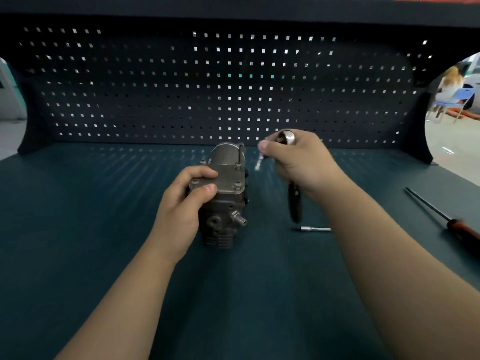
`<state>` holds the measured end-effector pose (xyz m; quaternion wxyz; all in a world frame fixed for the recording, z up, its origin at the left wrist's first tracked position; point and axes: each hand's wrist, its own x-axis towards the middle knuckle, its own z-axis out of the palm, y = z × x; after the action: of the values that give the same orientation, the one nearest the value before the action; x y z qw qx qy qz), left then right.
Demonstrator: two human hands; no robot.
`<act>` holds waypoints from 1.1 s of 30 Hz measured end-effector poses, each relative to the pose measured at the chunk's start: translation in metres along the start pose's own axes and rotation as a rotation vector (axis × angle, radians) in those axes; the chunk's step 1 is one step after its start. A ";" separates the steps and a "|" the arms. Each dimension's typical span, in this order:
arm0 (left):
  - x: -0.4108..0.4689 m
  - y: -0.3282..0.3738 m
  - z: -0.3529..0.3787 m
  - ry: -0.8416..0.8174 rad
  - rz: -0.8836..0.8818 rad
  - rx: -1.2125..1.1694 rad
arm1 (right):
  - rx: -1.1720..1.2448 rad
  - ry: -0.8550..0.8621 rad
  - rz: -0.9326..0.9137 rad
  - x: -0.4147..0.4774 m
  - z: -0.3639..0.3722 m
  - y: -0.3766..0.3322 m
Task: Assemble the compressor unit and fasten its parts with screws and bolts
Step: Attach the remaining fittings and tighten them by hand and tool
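The compressor unit (226,193) rests at frame centre on the table (104,203). Its long axis runs away from the viewer, with the finned end nearest. The left hand (181,203) curls around its left side. The right hand (304,162), just to its right, clasps the ratchet wrench (295,203), whose handle points down.

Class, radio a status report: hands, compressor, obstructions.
Left hand grips grey metal compressor unit. Right hand holds black-handled ratchet wrench, off the unit. Silver extension bar lies loose right of unit.
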<state>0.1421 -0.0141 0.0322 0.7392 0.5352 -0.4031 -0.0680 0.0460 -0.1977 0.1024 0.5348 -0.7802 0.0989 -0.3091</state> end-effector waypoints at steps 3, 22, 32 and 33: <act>0.002 0.003 -0.001 0.010 -0.025 -0.016 | 0.018 0.000 -0.029 -0.016 0.036 -0.022; 0.001 0.011 0.011 0.129 -0.073 0.071 | 0.371 -0.400 0.274 -0.007 0.024 -0.030; 0.001 0.014 0.004 0.020 -0.102 -0.001 | 0.351 -0.663 0.263 0.003 0.017 -0.028; 0.001 0.014 0.003 0.014 -0.104 -0.012 | 0.346 -0.669 0.260 0.005 0.018 -0.029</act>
<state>0.1361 -0.0113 0.0451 0.7404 0.5517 -0.3692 -0.1051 0.0552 -0.1745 0.1256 0.6956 -0.7172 -0.0362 0.0201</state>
